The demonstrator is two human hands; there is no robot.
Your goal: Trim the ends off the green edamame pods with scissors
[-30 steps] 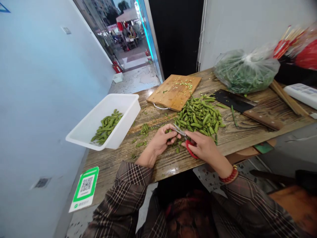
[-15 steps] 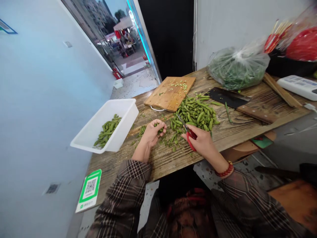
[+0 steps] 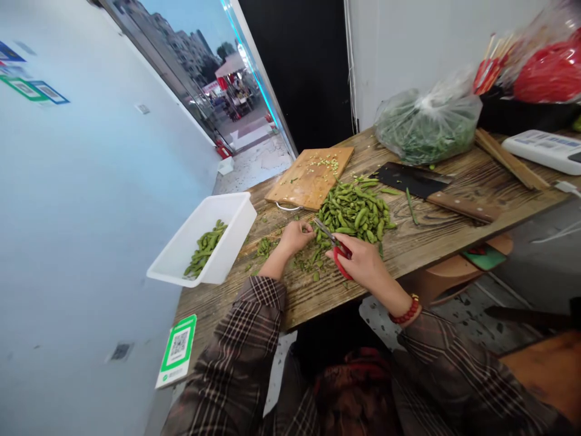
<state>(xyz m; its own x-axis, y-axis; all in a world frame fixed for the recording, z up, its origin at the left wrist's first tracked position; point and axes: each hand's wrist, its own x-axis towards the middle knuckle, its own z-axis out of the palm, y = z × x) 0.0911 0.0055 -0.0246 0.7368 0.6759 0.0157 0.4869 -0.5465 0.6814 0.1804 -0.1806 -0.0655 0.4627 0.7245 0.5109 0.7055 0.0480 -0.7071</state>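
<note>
My right hand point(image 3: 361, 260) is wrapped round red-handled scissors point(image 3: 338, 249), their blades pointing up and left at the edge of a heap of green edamame pods point(image 3: 356, 209). Close to the blade tips is my left hand point(image 3: 297, 236), its thumb and fingers curled together in a pinch. What lies between those fingers is too small to make out. Cut bits and a few pods point(image 3: 264, 247) are scattered on the wooden table point(image 3: 318, 297) around the left hand. More pods point(image 3: 206, 247) lie inside a white plastic tub point(image 3: 231, 242) on the left.
A cutting board point(image 3: 304, 181) with chopped bits lies behind the heap. To the right are a cleaver point(image 3: 417, 181), a knotted clear bag of greens point(image 3: 429, 124), a wooden strip point(image 3: 511, 160) and a white device point(image 3: 544, 151). A QR-code card point(image 3: 178, 350) stands at the table's left corner.
My left hand has moved right to the heap's edge, near the scissor tips; the pods seen in its fingers before no longer show. The right hand still holds the scissors. The view has shifted slightly.
</note>
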